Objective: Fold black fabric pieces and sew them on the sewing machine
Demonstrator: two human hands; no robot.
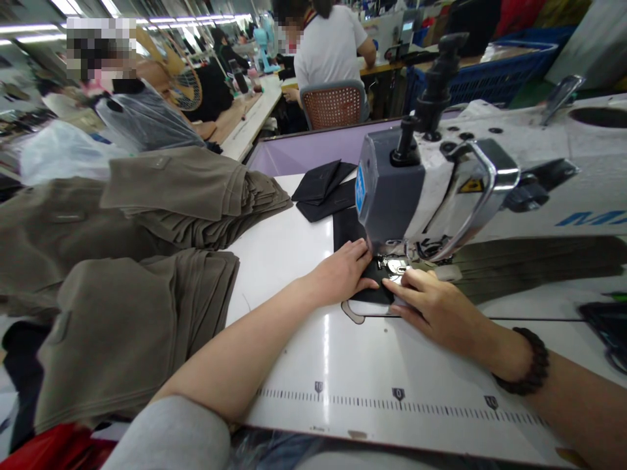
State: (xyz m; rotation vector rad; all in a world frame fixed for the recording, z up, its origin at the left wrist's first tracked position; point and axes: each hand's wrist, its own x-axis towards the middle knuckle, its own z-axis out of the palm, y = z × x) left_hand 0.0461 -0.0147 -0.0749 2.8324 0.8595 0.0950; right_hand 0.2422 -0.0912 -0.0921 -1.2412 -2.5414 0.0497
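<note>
Pressing with loosely spread grips, pinching nothing visibly, the left hand (343, 271) and right hand (438, 310) touch black fabric (373, 295), likely light, pliable, best guided flat near its edges.

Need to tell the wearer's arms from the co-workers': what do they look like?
Left hand: bare; light grey sleeve ending near the elbow. Right hand: bare; dark beaded bracelet at the wrist, no sleeve in view.

one nearby sewing machine (392, 186), one beaded bracelet (533, 363).
</note>
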